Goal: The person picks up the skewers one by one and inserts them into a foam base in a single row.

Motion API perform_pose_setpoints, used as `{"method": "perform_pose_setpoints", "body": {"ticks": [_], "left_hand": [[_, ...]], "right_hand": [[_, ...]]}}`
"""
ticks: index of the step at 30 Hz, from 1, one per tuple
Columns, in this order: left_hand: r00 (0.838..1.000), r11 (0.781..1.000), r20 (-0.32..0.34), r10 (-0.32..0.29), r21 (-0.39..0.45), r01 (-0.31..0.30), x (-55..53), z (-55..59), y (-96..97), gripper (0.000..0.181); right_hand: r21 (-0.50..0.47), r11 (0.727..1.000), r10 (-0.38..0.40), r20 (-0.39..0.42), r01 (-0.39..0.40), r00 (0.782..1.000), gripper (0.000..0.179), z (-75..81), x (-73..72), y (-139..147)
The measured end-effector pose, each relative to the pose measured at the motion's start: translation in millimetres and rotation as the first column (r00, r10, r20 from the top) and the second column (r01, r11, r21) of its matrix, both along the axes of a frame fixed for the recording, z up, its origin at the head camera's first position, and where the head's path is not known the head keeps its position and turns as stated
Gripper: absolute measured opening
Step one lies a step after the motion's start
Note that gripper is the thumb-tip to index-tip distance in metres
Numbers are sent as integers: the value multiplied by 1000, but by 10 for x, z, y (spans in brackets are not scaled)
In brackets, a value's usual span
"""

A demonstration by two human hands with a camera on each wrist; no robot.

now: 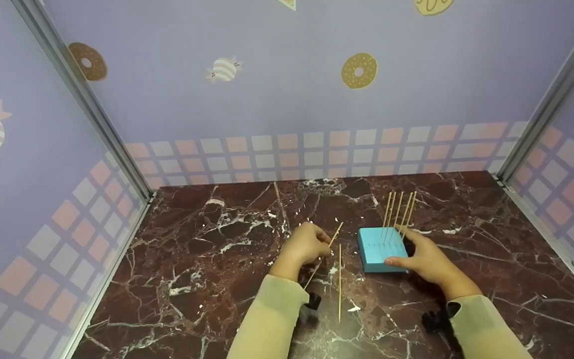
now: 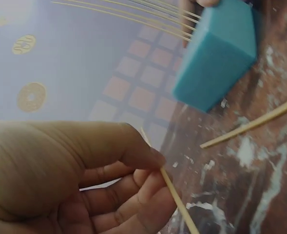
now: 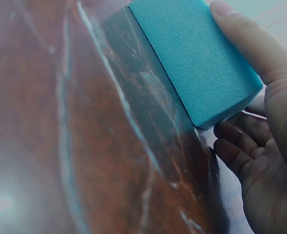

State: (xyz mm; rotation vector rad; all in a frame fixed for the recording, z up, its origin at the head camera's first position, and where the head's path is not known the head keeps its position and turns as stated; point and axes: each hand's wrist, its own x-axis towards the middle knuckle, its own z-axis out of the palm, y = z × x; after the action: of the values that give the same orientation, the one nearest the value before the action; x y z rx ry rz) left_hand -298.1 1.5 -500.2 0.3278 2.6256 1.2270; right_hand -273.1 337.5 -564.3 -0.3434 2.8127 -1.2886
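Between thumb and fingertips my left hand (image 1: 308, 244) pinches a thin wooden skewer (image 2: 178, 201), slanted over the tabletop. A second skewer (image 1: 340, 284) lies on the table just right of that hand. My right hand (image 1: 429, 257) holds a blue foam block (image 1: 374, 255) from its right side, thumb at the near edge and fingers at the far side. Several upright skewers (image 1: 400, 212) stand in the block's top, toward its right part. Small holes dot the top beside them. In the right wrist view, the foam block (image 3: 197, 63) sits on the table with the thumb along its edge.
The dark red marbled table (image 1: 192, 309) carries small white crumbs (image 1: 334, 270) around the left hand and block. Purple patterned panels (image 1: 287, 99) rise at the back and both sides, joined by metal posts (image 1: 82, 99). A black wrist strap part (image 1: 313, 300) shows at the left sleeve.
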Motion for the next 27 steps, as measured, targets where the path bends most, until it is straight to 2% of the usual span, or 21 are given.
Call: {"method": "perform_pose_setpoints", "body": {"ticks": [4, 9, 14, 20, 27], "left_hand": [[998, 995, -27, -52, 78, 54, 1, 85, -5, 30], [997, 974, -38, -62, 215, 69, 46, 196, -6, 29], [998, 925, 10, -55, 378, 47, 80, 278, 20, 24], [1000, 886, 16, -23, 463, 13, 101, 348, 53, 28], [999, 814, 37, 0, 580, -21, 101, 366, 71, 36]], "right_hand": [[11, 1000, 3, 3, -3, 1000, 109, -1, -1, 2], [15, 1000, 3, 2, -3, 1000, 110, 2, 0, -3], [16, 1000, 0, 10, -1, 1000, 110, 11, 7, -8], [5, 1000, -2, 20, 2, 1000, 110, 15, 14, -10], [-1, 1000, -3, 6, 3, 1000, 109, 7, 7, -6]]}}
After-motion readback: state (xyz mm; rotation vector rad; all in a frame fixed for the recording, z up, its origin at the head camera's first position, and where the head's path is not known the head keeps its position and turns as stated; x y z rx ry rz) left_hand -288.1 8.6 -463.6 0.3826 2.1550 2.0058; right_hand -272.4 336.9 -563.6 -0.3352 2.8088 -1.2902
